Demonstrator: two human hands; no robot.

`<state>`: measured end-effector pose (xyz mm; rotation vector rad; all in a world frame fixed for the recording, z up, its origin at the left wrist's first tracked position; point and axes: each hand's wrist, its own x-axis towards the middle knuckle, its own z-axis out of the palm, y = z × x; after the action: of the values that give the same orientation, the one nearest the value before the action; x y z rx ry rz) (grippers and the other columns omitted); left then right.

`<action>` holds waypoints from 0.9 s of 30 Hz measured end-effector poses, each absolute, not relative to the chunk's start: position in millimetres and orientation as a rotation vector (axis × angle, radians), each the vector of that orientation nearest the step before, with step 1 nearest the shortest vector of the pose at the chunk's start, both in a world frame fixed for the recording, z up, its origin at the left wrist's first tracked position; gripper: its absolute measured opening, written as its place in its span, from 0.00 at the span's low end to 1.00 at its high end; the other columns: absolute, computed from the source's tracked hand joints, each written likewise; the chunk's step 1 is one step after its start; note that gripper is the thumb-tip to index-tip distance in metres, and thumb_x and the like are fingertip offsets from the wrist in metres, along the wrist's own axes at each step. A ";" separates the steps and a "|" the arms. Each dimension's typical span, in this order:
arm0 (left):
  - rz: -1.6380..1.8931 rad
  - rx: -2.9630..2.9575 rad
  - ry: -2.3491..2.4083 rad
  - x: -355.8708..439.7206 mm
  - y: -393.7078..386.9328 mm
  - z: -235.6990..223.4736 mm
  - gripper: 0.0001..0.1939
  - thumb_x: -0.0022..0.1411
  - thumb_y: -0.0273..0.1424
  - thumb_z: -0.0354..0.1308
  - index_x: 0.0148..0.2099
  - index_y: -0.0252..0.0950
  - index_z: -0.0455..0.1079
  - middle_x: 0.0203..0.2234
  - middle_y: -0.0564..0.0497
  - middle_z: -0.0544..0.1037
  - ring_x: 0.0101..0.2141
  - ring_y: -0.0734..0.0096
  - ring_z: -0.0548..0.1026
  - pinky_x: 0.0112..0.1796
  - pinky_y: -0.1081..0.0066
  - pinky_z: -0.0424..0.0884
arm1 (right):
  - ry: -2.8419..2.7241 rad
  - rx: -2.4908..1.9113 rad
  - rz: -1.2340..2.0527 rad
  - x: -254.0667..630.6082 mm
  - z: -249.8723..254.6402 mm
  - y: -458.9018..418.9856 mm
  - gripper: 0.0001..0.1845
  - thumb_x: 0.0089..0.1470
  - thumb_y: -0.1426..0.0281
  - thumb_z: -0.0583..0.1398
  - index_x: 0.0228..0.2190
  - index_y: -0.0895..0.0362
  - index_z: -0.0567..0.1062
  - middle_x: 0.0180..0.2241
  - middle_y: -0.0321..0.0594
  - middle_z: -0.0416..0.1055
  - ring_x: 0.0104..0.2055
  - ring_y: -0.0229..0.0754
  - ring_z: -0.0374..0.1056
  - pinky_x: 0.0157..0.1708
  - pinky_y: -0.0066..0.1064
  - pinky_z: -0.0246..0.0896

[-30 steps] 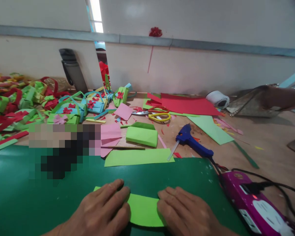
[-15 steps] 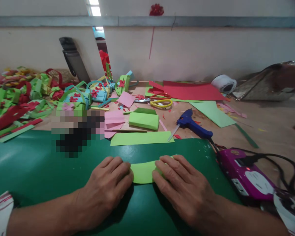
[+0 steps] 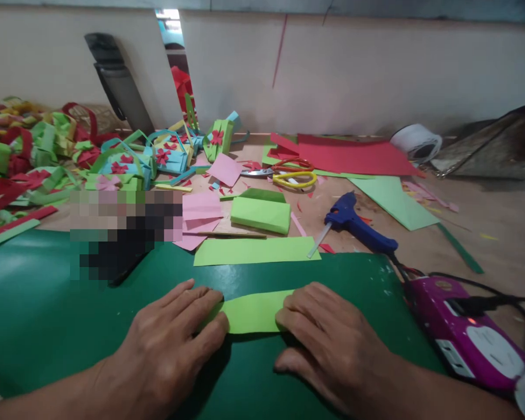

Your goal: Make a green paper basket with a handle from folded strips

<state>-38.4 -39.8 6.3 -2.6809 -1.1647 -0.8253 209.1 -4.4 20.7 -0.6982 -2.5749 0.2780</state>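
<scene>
A light green paper strip [image 3: 254, 314] lies between my two hands on the green mat [image 3: 157, 321]. My left hand [image 3: 170, 332] presses its left end, closed on it with the thumb along the lower edge. On the right end rest the bent fingers of my right hand [image 3: 328, 332], pressed together, with the thumb set apart below the paper on the mat. The fingertips partly hide both ends. Just beyond lies a second light green strip [image 3: 254, 251], and behind it a folded green paper box [image 3: 261, 214].
A blue glue gun [image 3: 354, 221] lies at right, wired to a purple power strip [image 3: 468, 332]. Behind are yellow-handled scissors [image 3: 295, 179], red paper sheets [image 3: 354, 154], pink paper [image 3: 201, 207] and a leaning bottle [image 3: 118, 81]. Small paper baskets [image 3: 126, 166] crowd the left.
My hands have moved slightly apart along the strip, showing more of it. The right thumb has come out below the paper. The view has tilted down.
</scene>
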 end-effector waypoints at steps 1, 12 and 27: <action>-0.845 -2.689 -1.178 -39.6 -39.0 6.0 0.12 0.66 0.23 0.43 0.41 0.35 0.68 0.42 0.45 0.75 0.45 0.64 0.71 0.51 0.60 0.61 | -2.572 -0.695 0.284 209.4 20.6 -4.1 0.06 0.57 0.71 0.58 0.31 0.62 0.72 0.26 0.42 0.67 0.30 0.43 0.59 0.31 0.36 0.53; -0.929 -2.709 -1.289 -40.2 -27.9 11.6 0.10 0.61 0.21 0.50 0.37 0.39 0.71 0.36 0.49 0.75 0.36 0.66 0.70 0.43 0.57 0.62 | -2.572 -0.685 0.169 208.0 22.4 -0.7 0.10 0.59 0.69 0.54 0.35 0.62 0.72 0.31 0.46 0.70 0.34 0.45 0.64 0.34 0.39 0.55; -0.793 -2.784 -1.249 -21.2 -32.8 9.0 0.17 0.67 0.23 0.41 0.32 0.37 0.69 0.26 0.53 0.74 0.26 0.72 0.65 0.42 0.62 0.57 | -2.548 -0.889 0.284 212.7 17.7 -7.3 0.12 0.57 0.80 0.51 0.25 0.59 0.68 0.24 0.38 0.64 0.27 0.39 0.56 0.33 0.35 0.50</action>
<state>-21.2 -32.8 9.0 -2.7840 -1.2493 -0.7929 212.7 -7.3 17.7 -0.8889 -2.5481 0.2836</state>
